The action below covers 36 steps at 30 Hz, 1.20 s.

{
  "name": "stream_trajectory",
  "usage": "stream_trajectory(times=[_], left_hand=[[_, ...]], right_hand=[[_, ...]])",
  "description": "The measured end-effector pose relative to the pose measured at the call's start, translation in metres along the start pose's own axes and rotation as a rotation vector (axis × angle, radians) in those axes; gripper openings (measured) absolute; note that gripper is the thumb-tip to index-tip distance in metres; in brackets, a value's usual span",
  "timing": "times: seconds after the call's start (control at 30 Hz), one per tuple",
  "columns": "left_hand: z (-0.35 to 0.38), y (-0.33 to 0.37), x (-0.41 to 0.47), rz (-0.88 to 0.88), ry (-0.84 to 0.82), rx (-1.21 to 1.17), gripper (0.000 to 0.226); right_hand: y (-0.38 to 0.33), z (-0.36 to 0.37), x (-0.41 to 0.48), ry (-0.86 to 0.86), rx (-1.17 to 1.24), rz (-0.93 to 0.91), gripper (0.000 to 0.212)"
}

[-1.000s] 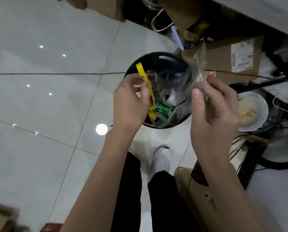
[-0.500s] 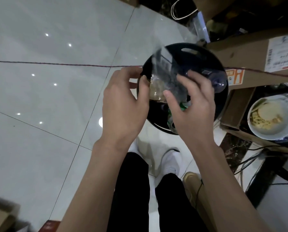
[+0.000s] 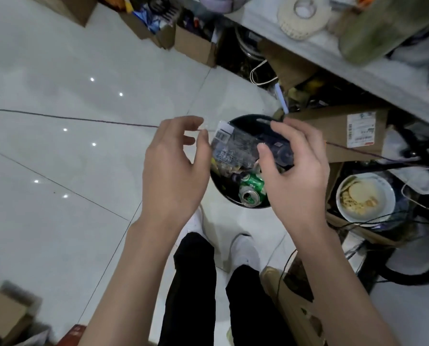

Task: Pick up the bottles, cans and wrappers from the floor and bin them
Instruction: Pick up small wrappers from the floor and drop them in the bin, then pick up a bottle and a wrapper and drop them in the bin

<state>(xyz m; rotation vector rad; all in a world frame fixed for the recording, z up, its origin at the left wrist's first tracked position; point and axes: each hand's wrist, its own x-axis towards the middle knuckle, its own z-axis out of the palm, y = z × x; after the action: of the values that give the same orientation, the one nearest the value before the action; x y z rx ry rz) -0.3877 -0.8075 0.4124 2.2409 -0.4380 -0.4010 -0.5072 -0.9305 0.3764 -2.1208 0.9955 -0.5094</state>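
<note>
A black round bin (image 3: pixel 248 121) stands on the white tiled floor in front of my feet. It holds a green can (image 3: pixel 252 188), a clear bottle and other rubbish. A clear plastic wrapper (image 3: pixel 233 148) with a barcode label sits over the bin's mouth, between my two hands. My left hand (image 3: pixel 173 166) hovers at the bin's left rim with loosely curled fingers, its thumb tip next to the wrapper's edge. My right hand (image 3: pixel 295 171) is over the bin's right side with its fingers spread and relaxed, gripping nothing.
A cardboard box (image 3: pixel 343 131) with a shipping label lies right behind the bin. A bowl of food (image 3: pixel 365 193) and tangled cables are on the right, under a cluttered shelf (image 3: pixel 333 53). More boxes (image 3: pixel 193 43) line the back; open floor (image 3: pixel 58 171) lies to the left.
Both hands gripped the wrapper and a yellow strip over the bin a second ago. Now the fingers have spread apart, the wrapper lies at the bin's mouth, and the yellow strip is out of sight.
</note>
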Motion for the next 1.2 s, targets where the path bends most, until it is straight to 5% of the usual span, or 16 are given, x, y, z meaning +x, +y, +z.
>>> stream_trajectory(times=[0.7, 1.2], left_hand=[[-0.298, 0.292, -0.189, 0.226, 0.257, 0.024, 0.022], [-0.406, 0.202, -0.274, -0.057, 0.474, -0.091, 0.024]], right_hand=[[-0.325, -0.292, -0.070, -0.114, 0.314, -0.332, 0.033], [-0.422, -0.224, -0.151, -0.523, 0.271, -0.445, 0.039]])
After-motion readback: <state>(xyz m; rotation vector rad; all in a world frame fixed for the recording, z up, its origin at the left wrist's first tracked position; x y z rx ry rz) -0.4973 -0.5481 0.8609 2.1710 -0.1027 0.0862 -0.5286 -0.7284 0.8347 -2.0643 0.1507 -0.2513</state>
